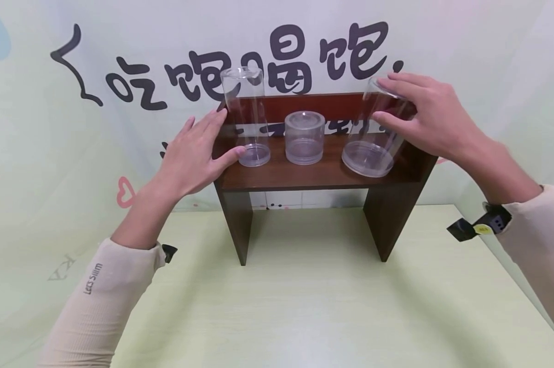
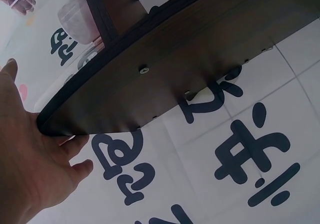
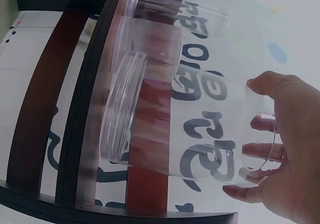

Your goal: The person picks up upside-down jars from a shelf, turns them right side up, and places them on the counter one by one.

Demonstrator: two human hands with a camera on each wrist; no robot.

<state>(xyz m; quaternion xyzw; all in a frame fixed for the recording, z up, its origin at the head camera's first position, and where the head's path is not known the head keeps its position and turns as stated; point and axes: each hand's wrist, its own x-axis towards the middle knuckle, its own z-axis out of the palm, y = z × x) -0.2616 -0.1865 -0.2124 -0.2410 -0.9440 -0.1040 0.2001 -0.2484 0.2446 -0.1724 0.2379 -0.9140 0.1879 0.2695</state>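
A tall clear jar point(image 1: 373, 125) leans on the right of a brown wooden shelf point(image 1: 277, 180), its broad ribbed end down. My right hand point(image 1: 426, 110) grips its raised end; in the right wrist view the thumb and fingers of the right hand point(image 3: 295, 144) lie around that end. My left hand point(image 1: 191, 151) holds the shelf's left side panel point(image 2: 150, 71), thumb on the inner side, fingers on the other. Its thumb overlaps the lower edge of another tall clear jar point(image 1: 247, 117); contact there cannot be told. A short clear jar point(image 1: 304, 140) stands between both tall jars.
The shelf stands on two dark legs on a pale table point(image 1: 286, 306). Behind it hangs a white backdrop point(image 1: 143, 30) with large black characters. The shelf has a raised reddish back rail point(image 1: 300, 105). A dark band point(image 1: 484, 222) is strapped at my right wrist.
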